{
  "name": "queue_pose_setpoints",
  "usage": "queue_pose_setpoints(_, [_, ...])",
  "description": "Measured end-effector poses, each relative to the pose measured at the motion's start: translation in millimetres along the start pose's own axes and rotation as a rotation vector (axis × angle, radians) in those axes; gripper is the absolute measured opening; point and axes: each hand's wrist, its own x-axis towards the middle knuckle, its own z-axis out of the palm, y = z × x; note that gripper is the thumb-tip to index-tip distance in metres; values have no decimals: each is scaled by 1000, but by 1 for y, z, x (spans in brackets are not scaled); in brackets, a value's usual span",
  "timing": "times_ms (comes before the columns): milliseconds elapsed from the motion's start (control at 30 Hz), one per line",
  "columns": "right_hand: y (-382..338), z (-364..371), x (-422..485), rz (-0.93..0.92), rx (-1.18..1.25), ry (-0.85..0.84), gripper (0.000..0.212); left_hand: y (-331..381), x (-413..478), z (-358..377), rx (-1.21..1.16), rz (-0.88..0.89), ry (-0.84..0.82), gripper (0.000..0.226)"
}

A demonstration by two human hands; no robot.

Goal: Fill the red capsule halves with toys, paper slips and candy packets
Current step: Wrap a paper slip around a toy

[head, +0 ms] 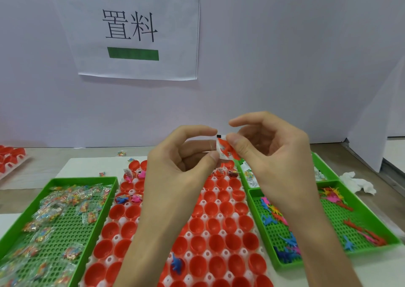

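A small white paper slip with red on it is being held up over the far rows of the red capsule halves, which are being carried in a white holder tray on the surface. The slip is being pinched between thumb and forefinger in the grip of the left hand, and its right edge is being pinched in the grip of the right hand, thumb in front. Candy packets are being kept in the left green tray, toys in the right green tray. A blue toy is being held by one near half.
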Motion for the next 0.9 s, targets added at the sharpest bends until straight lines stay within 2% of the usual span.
queue_pose_setpoints(233, [2,12,-4,-26,-76,-15,9,3,0,-5,88,6,1,30])
queue_pose_setpoints(433, [3,17,-6,-53,-42,72,8,9,0,-8,138,-18,-58,30])
queue_pose_setpoints(567, [1,24,-10,-92,-47,90,9,7,0,-7,224,49,5,34])
queue_pose_setpoints(733, [1,20,-7,-55,0,-86,22,4,2,-15,305,73,0,32])
queue_pose_setpoints(800, [2,18,-7,-71,-43,-162,25,4,3,-20,379,76,-18,34])
queue_pose_setpoints(900, [4,23,-9,-77,-146,-187,30,3,4,-28,526,40,-71,39])
